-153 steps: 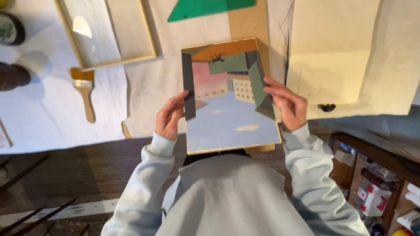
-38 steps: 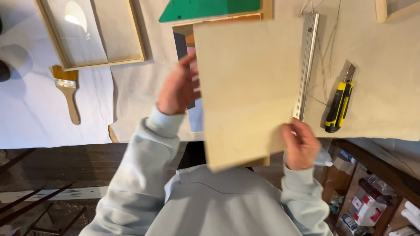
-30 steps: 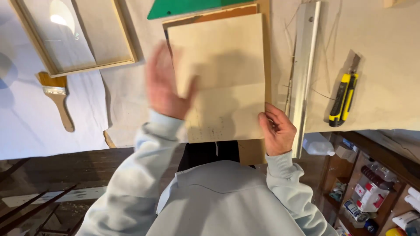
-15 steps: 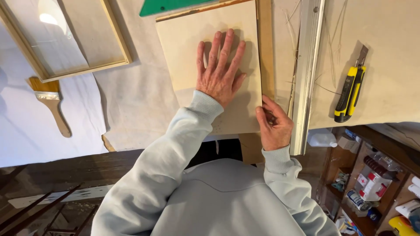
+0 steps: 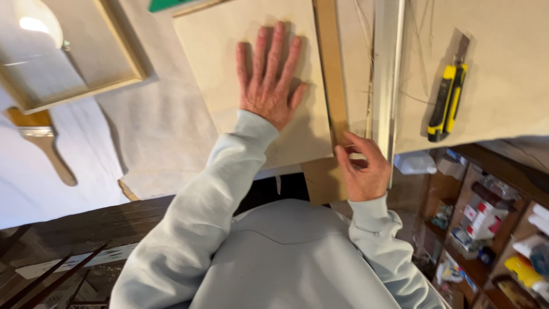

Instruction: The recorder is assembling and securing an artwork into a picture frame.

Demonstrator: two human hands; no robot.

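Head view, left hand [image 5: 269, 86] flat on pale board [image 5: 229, 51], right hand [image 5: 363, 171] grip pinching its corner, top cropped

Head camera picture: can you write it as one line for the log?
left hand flat on pale board | right hand at board's corner | metal ruler, yellow utility knife beside

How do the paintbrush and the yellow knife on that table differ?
The paintbrush has a bare wooden handle and lies far left, partly under a wooden frame; the knife is yellow and black and lies on the right beside a long metal ruler. Both lie flat, untouched by either hand.
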